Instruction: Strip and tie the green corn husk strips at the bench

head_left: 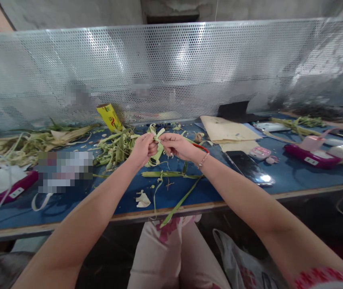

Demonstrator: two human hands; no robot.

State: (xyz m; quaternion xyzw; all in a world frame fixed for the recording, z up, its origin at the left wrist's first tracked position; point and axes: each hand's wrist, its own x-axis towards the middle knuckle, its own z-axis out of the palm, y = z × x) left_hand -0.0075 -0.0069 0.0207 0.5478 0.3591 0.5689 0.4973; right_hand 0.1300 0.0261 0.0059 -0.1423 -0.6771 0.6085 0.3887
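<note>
Pale green leaf strips, like plant husk, are pinched between my two hands above the blue tabletop. My left hand is closed with fingers curled on the strips. Thumb and fingers of my right hand grip them from the other side, nearly touching the left. Below hangs a broader leaf piece. A heap of green leaf scraps lies just left of my hands. Nearer me rest a long green stalk and a dry white scrap.
Left are long dried leaves, a yellow packet and a purple box. A dark phone, tan paper and another purple box with cables lie right. A perforated metal panel stands behind the table.
</note>
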